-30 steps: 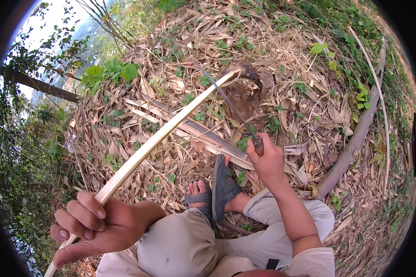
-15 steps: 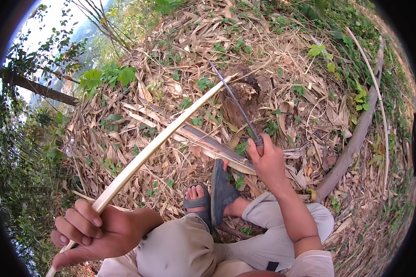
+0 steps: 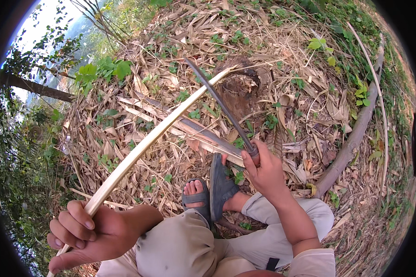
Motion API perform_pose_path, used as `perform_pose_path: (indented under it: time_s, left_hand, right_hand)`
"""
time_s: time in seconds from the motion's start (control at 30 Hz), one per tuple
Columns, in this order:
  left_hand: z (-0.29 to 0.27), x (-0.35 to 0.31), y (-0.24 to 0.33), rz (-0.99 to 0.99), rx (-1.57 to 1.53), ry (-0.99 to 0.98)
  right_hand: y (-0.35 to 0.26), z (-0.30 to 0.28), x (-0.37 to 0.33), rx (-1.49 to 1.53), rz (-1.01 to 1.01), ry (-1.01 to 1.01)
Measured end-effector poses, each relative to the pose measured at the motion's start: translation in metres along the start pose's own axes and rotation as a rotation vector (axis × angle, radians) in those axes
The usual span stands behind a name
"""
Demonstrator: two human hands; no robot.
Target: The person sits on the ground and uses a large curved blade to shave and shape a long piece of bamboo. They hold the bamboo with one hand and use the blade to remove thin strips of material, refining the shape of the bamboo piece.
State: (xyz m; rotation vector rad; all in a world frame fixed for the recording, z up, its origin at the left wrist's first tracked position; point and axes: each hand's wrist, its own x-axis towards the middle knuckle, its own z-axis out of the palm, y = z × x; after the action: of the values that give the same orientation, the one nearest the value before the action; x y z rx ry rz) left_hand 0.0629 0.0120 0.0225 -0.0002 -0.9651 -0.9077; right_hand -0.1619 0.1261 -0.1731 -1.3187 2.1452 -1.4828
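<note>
Since the earlier frame, the tip of the knife [image 3: 222, 107] has swung left and the right hand [image 3: 266, 170] has shifted toward the lower left. On my feed, leaf litter [image 3: 97, 138] fills the centre. I see the log [image 3: 354, 143] along the right side. The strip [image 3: 143, 151] extends from lower left to upper centre. The split pole [image 3: 207, 135] lies at centre, behind it. The stump [image 3: 239, 99] stands at upper centre, behind the strip's far end. The knife crosses in front of the strip; I cannot tell whether they touch. Right of centre, right fingers wrap the handle. Lower left, the left hand [image 3: 99, 233] has its fingers curled around the strip, thumb extended.
</note>
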Motion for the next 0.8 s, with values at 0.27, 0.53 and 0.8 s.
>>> perform_pose_path:
  time_s: [0.27, 0.53, 0.8]
  left_hand:
    - [-0.007, 0.005, -0.006, 0.0, 0.009, -0.043]
    - [-0.009, 0.007, -0.002, 0.02, 0.057, -0.076]
    - [-0.011, 0.007, -0.001, 0.031, 0.05, -0.04]
  right_hand:
    - [0.035, -0.01, 0.031, -0.092, 0.261, -0.117]
    - [0.025, 0.004, 0.013, -0.118, -0.143, 0.049]
    - [0.001, 0.002, 0.003, 0.096, 0.056, -0.01]
